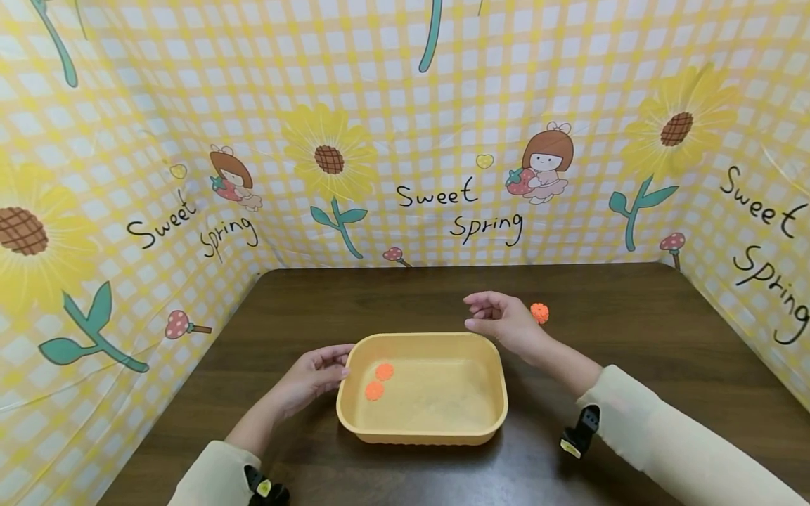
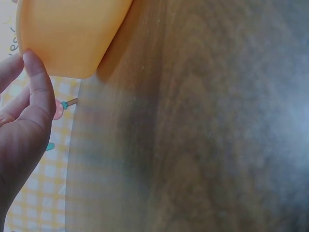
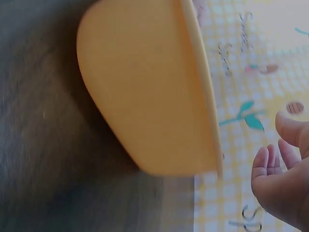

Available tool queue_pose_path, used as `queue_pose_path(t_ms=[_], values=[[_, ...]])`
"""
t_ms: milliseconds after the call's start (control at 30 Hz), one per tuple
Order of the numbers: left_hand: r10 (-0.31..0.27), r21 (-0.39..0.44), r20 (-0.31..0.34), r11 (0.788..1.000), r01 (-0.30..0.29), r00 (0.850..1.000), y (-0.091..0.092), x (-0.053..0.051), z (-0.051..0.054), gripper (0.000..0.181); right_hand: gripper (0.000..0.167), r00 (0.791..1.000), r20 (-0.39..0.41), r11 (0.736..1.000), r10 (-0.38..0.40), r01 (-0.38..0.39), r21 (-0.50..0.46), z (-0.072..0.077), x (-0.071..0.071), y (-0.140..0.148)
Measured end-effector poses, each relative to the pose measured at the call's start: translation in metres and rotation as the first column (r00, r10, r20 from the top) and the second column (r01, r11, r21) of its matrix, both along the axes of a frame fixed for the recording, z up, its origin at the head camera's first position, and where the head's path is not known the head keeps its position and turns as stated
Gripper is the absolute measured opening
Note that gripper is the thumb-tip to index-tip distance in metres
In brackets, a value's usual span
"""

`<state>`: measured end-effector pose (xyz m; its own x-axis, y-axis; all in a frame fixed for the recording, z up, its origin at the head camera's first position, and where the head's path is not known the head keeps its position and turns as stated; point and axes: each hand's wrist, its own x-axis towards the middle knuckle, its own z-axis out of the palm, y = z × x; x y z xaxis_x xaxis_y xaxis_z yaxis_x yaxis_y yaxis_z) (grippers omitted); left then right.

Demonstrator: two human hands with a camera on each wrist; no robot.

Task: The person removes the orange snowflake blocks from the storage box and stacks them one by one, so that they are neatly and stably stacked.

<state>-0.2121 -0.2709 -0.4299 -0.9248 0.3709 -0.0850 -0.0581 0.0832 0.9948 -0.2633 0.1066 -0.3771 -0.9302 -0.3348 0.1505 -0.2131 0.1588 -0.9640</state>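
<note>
A yellow plastic basin [image 1: 436, 436] stands on the table, and two orange flower-shaped pieces [image 1: 384, 372] lie inside it at the left. My left hand [image 1: 313, 379] is at the basin's left side, thumb and fingers pinching its rim. In the left wrist view, the fingertips [image 2: 33, 60] meet the basin wall [image 2: 72, 38]. My right hand [image 1: 506, 325] hovers by the far right corner, its fingers loosely bent and nothing seen between them. The right wrist view shows that hand [image 3: 285, 169] apart from the basin [image 3: 145, 96]. Another orange flower-shaped piece [image 1: 539, 313] lies just beyond the right hand.
The dark brown wooden table [image 1: 664, 393] extends around the basin. A yellow checked cloth [image 1: 405, 126] printed with sunflowers hangs along the table's back and sides. Black wrist cameras [image 1: 580, 431] sit below both sleeves.
</note>
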Motion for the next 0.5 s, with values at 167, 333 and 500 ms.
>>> queue_pose_path(t_ms=[167,333,500], values=[[0.002,-0.009,0.002,1.0,-0.002,1.0,-0.001,0.0,-0.001,0.059,0.035,0.999,-0.005,0.999,0.048,-0.048,0.0,0.0,0.008,-0.02],[0.009,-0.015,0.003,1.0,-0.009,1.0,-0.001,-0.001,-0.002,0.059,0.034,0.995,-0.009,0.995,0.097,-0.097,0.0,-0.001,0.015,-0.04],[0.015,-0.018,0.008,1.0,-0.015,1.0,-0.001,-0.001,-0.002,0.059,0.033,0.992,-0.005,0.992,0.123,-0.123,0.004,-0.003,0.022,-0.056]])
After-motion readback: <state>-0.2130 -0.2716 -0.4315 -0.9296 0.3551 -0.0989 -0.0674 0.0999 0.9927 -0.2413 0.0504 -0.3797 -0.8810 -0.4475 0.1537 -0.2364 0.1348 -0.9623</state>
